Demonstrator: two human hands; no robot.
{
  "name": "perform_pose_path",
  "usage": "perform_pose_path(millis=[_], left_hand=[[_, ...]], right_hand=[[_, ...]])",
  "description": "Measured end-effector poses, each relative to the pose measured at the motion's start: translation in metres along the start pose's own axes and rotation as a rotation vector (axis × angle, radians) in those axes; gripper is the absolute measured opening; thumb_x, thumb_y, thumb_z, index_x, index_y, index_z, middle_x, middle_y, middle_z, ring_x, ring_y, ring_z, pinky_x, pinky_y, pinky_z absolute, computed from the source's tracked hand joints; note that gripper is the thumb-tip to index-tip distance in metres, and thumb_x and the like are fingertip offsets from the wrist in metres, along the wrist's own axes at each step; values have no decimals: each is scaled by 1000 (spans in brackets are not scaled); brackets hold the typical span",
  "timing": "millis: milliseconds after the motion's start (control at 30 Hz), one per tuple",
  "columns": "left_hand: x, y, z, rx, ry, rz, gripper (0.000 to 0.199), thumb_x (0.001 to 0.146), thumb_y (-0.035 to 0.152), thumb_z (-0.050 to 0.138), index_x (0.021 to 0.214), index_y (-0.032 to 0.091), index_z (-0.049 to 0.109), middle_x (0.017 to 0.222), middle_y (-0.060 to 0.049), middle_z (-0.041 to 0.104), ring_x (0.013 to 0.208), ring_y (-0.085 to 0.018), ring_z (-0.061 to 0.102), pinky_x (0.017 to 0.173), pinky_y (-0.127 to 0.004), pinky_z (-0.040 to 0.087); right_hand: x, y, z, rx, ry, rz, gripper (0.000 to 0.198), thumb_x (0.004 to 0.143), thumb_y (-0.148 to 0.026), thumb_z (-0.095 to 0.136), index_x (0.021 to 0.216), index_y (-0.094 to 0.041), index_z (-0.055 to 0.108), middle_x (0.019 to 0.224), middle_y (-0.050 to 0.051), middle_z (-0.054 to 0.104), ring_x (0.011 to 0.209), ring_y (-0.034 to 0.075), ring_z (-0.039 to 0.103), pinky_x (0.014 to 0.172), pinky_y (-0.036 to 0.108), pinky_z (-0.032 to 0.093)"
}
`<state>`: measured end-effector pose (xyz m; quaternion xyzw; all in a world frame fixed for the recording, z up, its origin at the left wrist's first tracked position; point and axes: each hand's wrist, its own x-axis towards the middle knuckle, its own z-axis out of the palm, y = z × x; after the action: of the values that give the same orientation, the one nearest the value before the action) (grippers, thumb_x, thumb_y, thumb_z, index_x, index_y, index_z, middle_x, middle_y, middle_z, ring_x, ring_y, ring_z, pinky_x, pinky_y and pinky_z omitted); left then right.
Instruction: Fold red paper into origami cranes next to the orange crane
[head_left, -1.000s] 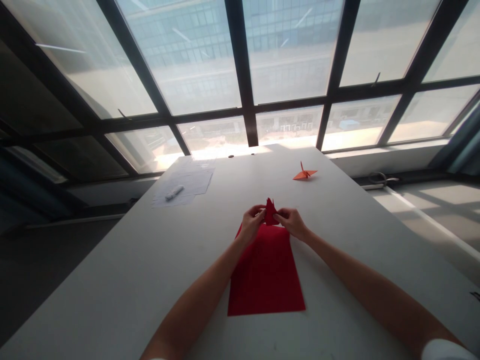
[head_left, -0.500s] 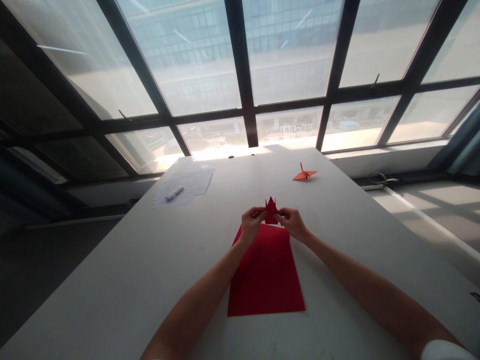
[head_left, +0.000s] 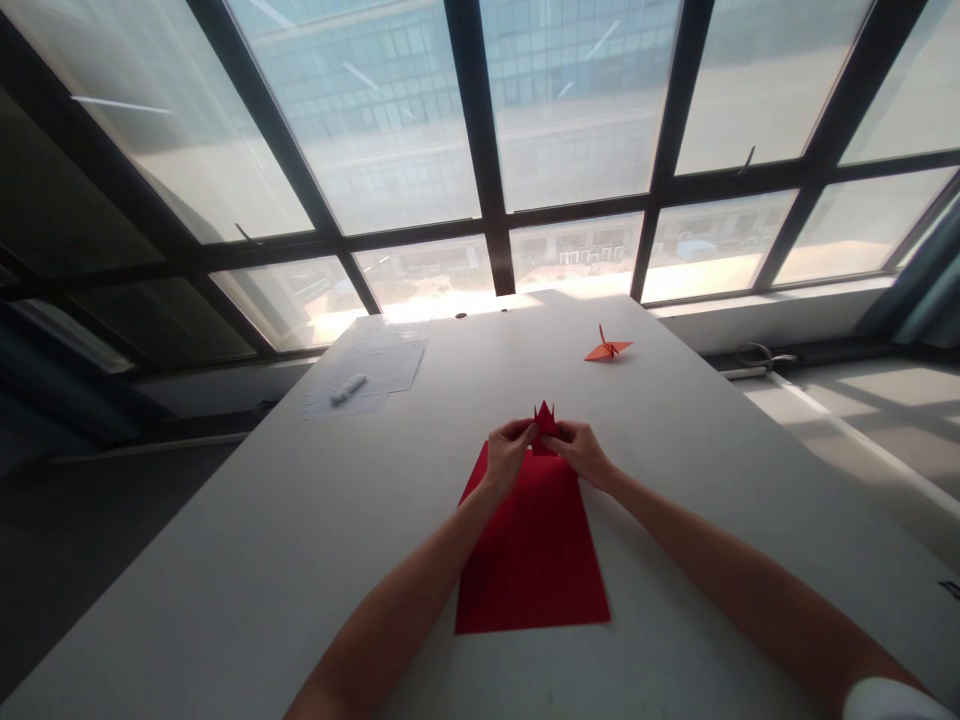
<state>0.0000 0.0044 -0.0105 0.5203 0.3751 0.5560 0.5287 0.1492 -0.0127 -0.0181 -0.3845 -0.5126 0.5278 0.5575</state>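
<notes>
Between my two hands is a small folded red paper figure point(head_left: 544, 436), with a broad point in the middle and a thin spike on each side, all facing away from me. My left hand point(head_left: 511, 448) pinches its left side, and my right hand point(head_left: 581, 450) pinches its right side. The fingertips cover part of the folds. Beneath my hands lies a flat sheet of red paper point(head_left: 534, 560) on the white table. Beyond my right hand stands an orange paper crane point(head_left: 608, 346), untouched.
White printed sheets point(head_left: 386, 362) lie at the table's far left, with a pale, rolled-looking item point(head_left: 349, 388) on top. The white table point(head_left: 300, 540) reaches to large dark-framed windows. A coiled cable point(head_left: 763, 356) is by the wall on the right.
Both hands have shifted slightly toward me and a little right with the folded red figure. My right fingers now reach further across its front. The red sheet and orange crane stay put.
</notes>
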Motion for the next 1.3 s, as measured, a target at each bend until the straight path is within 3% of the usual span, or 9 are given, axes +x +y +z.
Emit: perform_pose_path(millis=[100,267,533,833,967,1133,1300], left_hand=[[0,0,0,-2,-11,-4,30,76,41,77,89,15,76,87,-9,74,75,-19,66,71,-31,52],[11,11,-8,-3,-163,74,45,80,40,74,121,22,67,100,-6,67,77,-15,63,70,-29,54],[22,28,-20,121,-351,219,19,79,28,74,94,17,70,97,-8,61,88,-17,54,75,-27,49],[24,39,-30,237,-434,227,13,74,16,68,83,16,59,91,-5,60,85,-15,57,66,-23,45],[25,40,-30,279,-433,249,11,77,16,66,87,17,62,88,-5,64,82,-15,60,69,-25,47],[22,49,-28,403,-425,384,3,80,19,66,81,17,68,87,-7,67,80,-16,61,71,-29,49],[18,53,-27,544,-348,517,4,81,18,65,79,19,69,85,-6,67,75,-16,59,71,-29,48]], right_hand=[[0,-2,0,2,8,32,37,69,-44,79,87,-12,75,81,8,75,74,22,69,72,35,54],[2,-7,-8,-28,-75,59,38,70,-44,77,89,-12,75,78,7,73,66,18,63,65,30,48],[-3,-16,-10,-79,-203,29,29,75,-42,74,79,-13,71,69,1,63,61,12,51,59,25,37],[0,-11,-9,-104,-143,24,35,71,-45,74,82,-12,71,69,2,64,62,14,53,59,26,39],[-2,-11,-8,-100,-162,24,35,73,-45,74,86,-12,72,73,2,65,65,15,55,60,26,40],[-3,-12,-6,-70,-190,32,33,72,-43,75,83,-13,73,74,2,67,67,16,58,63,27,43],[-1,-10,-5,-67,-121,24,33,68,-42,78,83,-13,74,76,3,70,69,19,62,66,30,48]])
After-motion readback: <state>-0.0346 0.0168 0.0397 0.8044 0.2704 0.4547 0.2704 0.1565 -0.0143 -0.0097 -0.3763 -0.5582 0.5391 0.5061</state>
